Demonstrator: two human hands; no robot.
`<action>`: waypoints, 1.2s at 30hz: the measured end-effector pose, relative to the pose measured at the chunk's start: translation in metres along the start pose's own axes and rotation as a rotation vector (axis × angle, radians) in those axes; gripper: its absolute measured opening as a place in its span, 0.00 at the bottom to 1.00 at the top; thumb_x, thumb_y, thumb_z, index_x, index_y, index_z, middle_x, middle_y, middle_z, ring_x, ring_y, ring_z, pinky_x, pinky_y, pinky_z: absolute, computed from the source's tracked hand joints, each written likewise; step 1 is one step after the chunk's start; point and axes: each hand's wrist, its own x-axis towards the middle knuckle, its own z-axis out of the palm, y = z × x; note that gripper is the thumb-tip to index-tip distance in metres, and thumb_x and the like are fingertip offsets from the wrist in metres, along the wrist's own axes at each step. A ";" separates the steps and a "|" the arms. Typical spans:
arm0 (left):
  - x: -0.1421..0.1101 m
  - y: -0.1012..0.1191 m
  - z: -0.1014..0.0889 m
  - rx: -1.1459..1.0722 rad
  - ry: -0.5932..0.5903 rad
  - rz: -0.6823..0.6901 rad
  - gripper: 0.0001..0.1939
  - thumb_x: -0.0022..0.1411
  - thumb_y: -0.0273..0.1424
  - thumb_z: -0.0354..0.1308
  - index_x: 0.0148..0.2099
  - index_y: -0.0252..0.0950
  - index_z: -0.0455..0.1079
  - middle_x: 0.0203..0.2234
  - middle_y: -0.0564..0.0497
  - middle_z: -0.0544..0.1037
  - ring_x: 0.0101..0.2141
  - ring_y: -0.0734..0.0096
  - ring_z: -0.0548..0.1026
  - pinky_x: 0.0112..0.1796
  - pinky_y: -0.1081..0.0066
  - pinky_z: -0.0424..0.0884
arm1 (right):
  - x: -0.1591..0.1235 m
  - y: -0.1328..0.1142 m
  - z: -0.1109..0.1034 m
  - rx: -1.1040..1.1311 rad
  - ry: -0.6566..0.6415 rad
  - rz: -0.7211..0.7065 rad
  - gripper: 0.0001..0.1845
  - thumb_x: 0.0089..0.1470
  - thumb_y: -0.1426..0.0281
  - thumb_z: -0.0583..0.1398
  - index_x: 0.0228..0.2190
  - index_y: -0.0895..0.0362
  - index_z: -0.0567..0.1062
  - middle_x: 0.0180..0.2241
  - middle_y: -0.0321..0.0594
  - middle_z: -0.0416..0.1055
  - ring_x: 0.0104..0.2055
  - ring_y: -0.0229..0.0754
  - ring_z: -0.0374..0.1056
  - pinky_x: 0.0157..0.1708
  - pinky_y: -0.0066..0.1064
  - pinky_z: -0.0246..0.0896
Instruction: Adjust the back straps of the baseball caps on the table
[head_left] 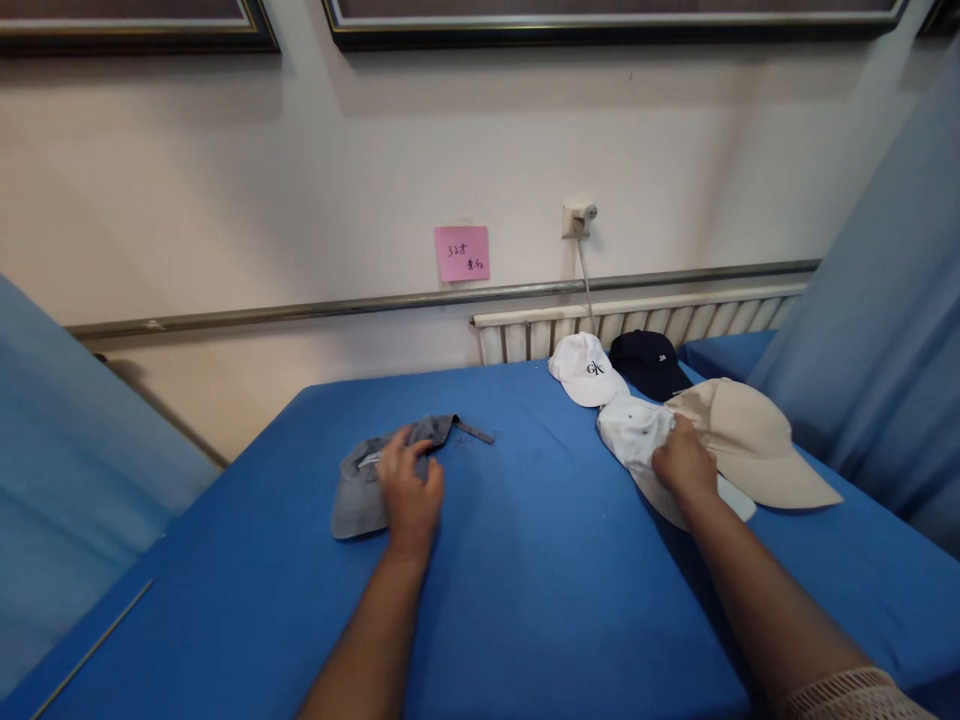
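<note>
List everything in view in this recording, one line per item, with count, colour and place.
Grey cap: 1, grey, table's left half
Pale cap: 1, whitish, table's right half
White cap: 1, white with dark letters, far edge
Navy cap: 1, dark navy, beside it
Beige cap: 1, beige, far right
Flat item: 1, pale, partly hidden, identity unclear
Table: 1, blue-covered, centre
Thin rod: 1, greyish, lower left
Curtains: 2, blue, both sides
Pink note: 1, pink, wall
Socket with plug: 1, whitish, wall
Rail: 1, grey, along wall
Radiator: 1, off-white, behind table
Frames: 3, dark, top
Left hand: 1, bare, at the grey cap
Right hand: 1, bare, at the pale cap
</note>
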 end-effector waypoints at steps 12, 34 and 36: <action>-0.057 0.019 0.053 -0.876 -0.780 -0.846 0.17 0.55 0.36 0.64 0.45 0.33 0.72 0.42 0.40 0.79 0.37 0.63 0.78 0.40 0.64 0.74 | -0.062 -0.057 -0.013 0.710 -0.181 -0.510 0.25 0.44 0.76 0.53 0.48 0.54 0.67 0.39 0.39 0.76 0.38 0.44 0.72 0.36 0.32 0.67; -0.047 0.018 0.041 -1.075 -0.604 -0.929 0.17 0.45 0.31 0.73 0.34 0.32 0.69 0.27 0.52 0.77 0.28 0.75 0.76 0.34 0.75 0.74 | -0.134 -0.113 0.046 0.658 -0.155 -0.871 0.10 0.52 0.76 0.58 0.38 0.54 0.66 0.42 0.45 0.68 0.46 0.49 0.65 0.47 0.43 0.62; -0.049 0.017 0.044 -1.012 -0.606 -0.890 0.19 0.43 0.32 0.74 0.34 0.32 0.69 0.26 0.52 0.77 0.26 0.76 0.75 0.32 0.76 0.73 | -0.130 -0.111 0.053 0.719 -0.185 -0.818 0.09 0.50 0.77 0.59 0.34 0.54 0.65 0.43 0.45 0.68 0.47 0.48 0.65 0.47 0.42 0.62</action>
